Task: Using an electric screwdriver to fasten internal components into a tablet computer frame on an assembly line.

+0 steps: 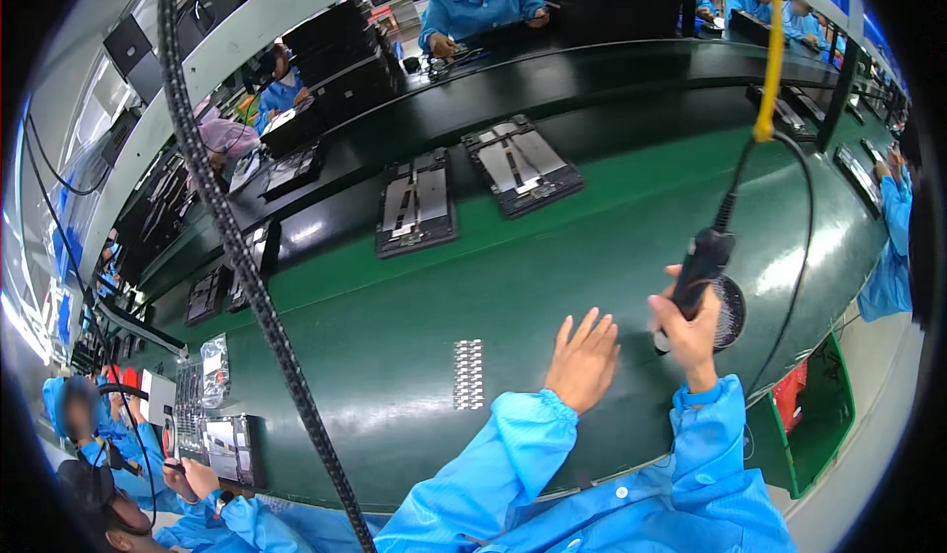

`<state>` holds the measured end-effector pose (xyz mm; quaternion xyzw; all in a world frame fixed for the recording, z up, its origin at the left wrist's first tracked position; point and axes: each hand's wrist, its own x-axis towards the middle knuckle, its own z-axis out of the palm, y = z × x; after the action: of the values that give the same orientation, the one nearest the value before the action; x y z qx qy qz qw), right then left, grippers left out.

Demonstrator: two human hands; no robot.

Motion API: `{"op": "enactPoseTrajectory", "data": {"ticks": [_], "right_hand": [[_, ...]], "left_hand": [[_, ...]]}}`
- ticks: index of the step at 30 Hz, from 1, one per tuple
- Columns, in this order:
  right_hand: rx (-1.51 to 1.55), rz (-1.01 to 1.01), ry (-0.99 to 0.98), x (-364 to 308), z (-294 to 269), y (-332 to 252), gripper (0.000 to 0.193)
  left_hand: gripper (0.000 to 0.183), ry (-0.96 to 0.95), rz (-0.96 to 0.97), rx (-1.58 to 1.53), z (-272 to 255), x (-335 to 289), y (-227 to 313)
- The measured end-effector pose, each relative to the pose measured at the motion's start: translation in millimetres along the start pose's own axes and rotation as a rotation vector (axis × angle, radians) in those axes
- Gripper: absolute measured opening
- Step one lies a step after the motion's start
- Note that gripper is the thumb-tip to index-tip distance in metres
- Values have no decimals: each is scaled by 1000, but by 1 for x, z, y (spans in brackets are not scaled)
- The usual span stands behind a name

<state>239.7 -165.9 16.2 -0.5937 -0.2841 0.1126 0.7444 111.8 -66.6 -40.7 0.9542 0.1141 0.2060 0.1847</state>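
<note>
My right hand (694, 338) is wrapped round a black electric screwdriver (706, 260), which hangs from a yellow coiled cord (772, 50) and has a black cable. Its tip points down beside a round black dish (732, 314) that seems to hold small screws; my hand partly hides the dish. Flat above the green bench, my left hand (583, 364) has its fingers stretched out and holds nothing. To the left of it lies a block of small silver metal pieces (469, 375) set in rows.
Two opened tablets (418, 204) (523, 166) lie across the bench on a green belt (335, 277). A thick braided black cable (252, 296) hangs at the left. Co-workers in blue sit left, right and opposite. A green crate (824, 420) stands low at the right.
</note>
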Motion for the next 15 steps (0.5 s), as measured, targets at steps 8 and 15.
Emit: {"op": "enactPoseTrajectory", "data": {"ticks": [8,15], "right_hand": [[-133,-73,-275,4,8,-7,29],[95,-251,-190,20,14,1,53]], "left_hand": [[35,-16,16,22,-5,-1,10],[32,23,-37,-134,-7,15,20]]}}
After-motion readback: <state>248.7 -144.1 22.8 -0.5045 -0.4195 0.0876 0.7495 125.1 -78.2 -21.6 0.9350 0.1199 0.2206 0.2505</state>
